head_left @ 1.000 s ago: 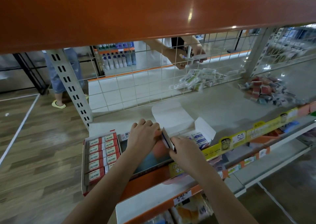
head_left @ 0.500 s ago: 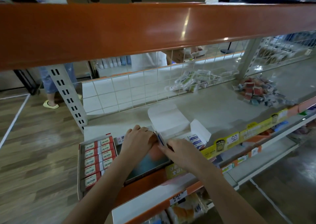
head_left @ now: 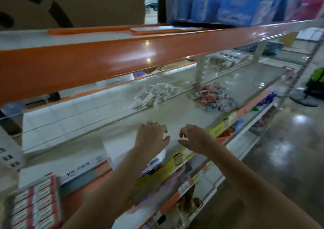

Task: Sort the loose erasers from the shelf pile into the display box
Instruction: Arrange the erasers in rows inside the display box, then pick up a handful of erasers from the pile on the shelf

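Here, both hands over shelf (head_left: 184, 113), empty: L hand (head_left: 151, 136) and R hand (head_left: 194, 137) w/ fingers loosely curled, gripping nothing. Loose eraser pile (head_left: 213, 97) at 1 o'clock, well apart from hands. Display box (head_left: 84, 173) at 8 o'clock (blurred), red-label erasers (head_left: 35, 206) beside it.

Dim cool light, heavy motion blur, ceiling-lamp glare on floor (head_left: 287, 151), wide-angle warping

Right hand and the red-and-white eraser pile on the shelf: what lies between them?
In the head view, only bare grey shelf surface lies between the empty right hand and the loose eraser pile. The yellow price strip runs alongside.
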The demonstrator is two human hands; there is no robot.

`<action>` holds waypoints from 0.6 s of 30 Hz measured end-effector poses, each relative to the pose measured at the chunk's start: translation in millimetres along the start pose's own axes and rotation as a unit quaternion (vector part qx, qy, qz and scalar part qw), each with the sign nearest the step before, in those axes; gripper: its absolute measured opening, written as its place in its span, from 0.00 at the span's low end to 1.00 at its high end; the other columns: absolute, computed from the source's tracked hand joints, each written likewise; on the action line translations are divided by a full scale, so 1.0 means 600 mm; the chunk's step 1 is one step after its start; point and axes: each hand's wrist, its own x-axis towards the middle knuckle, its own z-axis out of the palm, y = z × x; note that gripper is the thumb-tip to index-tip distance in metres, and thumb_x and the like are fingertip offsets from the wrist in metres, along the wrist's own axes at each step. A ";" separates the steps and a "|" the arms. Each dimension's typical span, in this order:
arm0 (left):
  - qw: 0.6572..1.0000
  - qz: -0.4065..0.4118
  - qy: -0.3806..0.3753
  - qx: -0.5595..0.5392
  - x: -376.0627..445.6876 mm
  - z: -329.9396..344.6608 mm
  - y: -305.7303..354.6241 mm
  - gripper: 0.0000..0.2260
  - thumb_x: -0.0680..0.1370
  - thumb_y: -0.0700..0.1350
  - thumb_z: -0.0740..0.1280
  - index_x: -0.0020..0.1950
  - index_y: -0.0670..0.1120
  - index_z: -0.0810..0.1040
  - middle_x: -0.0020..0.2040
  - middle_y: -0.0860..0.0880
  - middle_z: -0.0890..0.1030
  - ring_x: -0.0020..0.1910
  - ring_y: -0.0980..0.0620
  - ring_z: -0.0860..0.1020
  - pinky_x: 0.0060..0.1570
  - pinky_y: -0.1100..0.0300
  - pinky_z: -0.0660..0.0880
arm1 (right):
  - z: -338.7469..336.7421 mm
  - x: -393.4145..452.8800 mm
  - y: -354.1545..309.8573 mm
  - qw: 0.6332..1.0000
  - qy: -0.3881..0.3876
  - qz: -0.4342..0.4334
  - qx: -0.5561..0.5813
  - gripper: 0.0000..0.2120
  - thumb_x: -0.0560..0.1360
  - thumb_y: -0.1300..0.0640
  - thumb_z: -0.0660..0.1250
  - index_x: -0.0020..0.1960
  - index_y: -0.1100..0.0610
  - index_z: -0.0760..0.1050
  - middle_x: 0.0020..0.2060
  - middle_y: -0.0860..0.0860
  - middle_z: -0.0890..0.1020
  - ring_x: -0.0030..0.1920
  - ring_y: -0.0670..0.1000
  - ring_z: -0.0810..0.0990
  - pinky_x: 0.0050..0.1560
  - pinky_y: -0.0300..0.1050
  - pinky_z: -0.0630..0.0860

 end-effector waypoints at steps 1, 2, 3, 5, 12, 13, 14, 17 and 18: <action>1.000 0.003 -0.014 0.001 0.023 0.010 0.024 0.17 0.78 0.57 0.59 0.62 0.52 0.74 0.59 0.49 0.76 0.60 0.48 0.71 0.57 0.54 0.67 | 0.000 -0.005 0.036 1.000 -0.004 0.012 -0.008 0.17 0.78 0.47 0.61 0.60 0.57 0.73 0.57 0.55 0.74 0.58 0.55 0.73 0.55 0.46 0.70; 1.000 0.005 -0.027 0.001 0.046 0.021 0.049 0.17 0.78 0.58 0.59 0.62 0.52 0.73 0.59 0.49 0.76 0.61 0.47 0.71 0.58 0.53 0.66 | 0.000 -0.010 0.073 1.000 -0.005 0.024 -0.016 0.18 0.78 0.47 0.60 0.62 0.56 0.72 0.58 0.54 0.73 0.59 0.55 0.73 0.56 0.47 0.71; 0.999 0.008 -0.036 0.000 0.068 0.034 0.073 0.17 0.77 0.58 0.60 0.62 0.52 0.73 0.60 0.48 0.75 0.61 0.47 0.71 0.58 0.53 0.66 | 0.000 -0.015 0.111 0.999 -0.002 0.037 -0.021 0.18 0.78 0.47 0.60 0.62 0.56 0.71 0.58 0.54 0.73 0.59 0.55 0.73 0.55 0.47 0.71; 0.999 0.013 -0.042 0.001 0.118 0.058 0.124 0.18 0.76 0.59 0.61 0.62 0.52 0.73 0.60 0.48 0.75 0.61 0.47 0.71 0.58 0.53 0.66 | 0.000 -0.021 0.188 0.998 0.012 0.059 -0.017 0.17 0.78 0.48 0.61 0.62 0.55 0.71 0.59 0.54 0.73 0.59 0.55 0.73 0.54 0.46 0.70; 0.995 0.044 -0.085 0.010 0.295 0.125 0.315 0.21 0.76 0.59 0.61 0.65 0.50 0.71 0.63 0.45 0.73 0.63 0.44 0.70 0.59 0.51 0.67 | -0.022 -0.011 0.412 0.992 0.049 0.118 -0.025 0.16 0.77 0.52 0.60 0.63 0.56 0.70 0.62 0.56 0.72 0.62 0.57 0.71 0.58 0.49 0.70; 0.995 0.047 -0.086 0.013 0.317 0.131 0.333 0.20 0.76 0.58 0.62 0.65 0.50 0.71 0.63 0.44 0.73 0.62 0.43 0.70 0.58 0.51 0.67 | -0.026 -0.004 0.436 0.991 0.051 0.126 -0.015 0.17 0.76 0.53 0.60 0.64 0.56 0.70 0.62 0.56 0.72 0.62 0.57 0.71 0.58 0.50 0.71; 0.995 0.049 -0.087 0.012 0.339 0.136 0.347 0.20 0.76 0.57 0.62 0.65 0.50 0.71 0.63 0.44 0.73 0.62 0.43 0.70 0.57 0.52 0.67 | -0.028 0.004 0.459 0.990 0.051 0.132 -0.007 0.17 0.76 0.53 0.60 0.64 0.56 0.70 0.63 0.56 0.71 0.62 0.57 0.71 0.58 0.50 0.72; 0.995 0.046 -0.083 0.016 0.403 0.149 0.373 0.18 0.77 0.55 0.62 0.64 0.49 0.72 0.62 0.45 0.73 0.61 0.43 0.70 0.54 0.52 0.68 | -0.031 0.036 0.519 0.990 0.040 0.133 -0.003 0.18 0.76 0.54 0.61 0.66 0.54 0.68 0.64 0.55 0.70 0.61 0.57 0.73 0.56 0.50 0.73; 0.996 0.042 -0.073 0.019 0.425 0.153 0.376 0.17 0.77 0.55 0.61 0.63 0.49 0.73 0.61 0.46 0.74 0.60 0.44 0.70 0.52 0.53 0.68 | -0.031 0.050 0.537 0.990 0.040 0.135 -0.001 0.19 0.76 0.54 0.61 0.66 0.54 0.68 0.64 0.55 0.70 0.61 0.58 0.74 0.56 0.50 0.73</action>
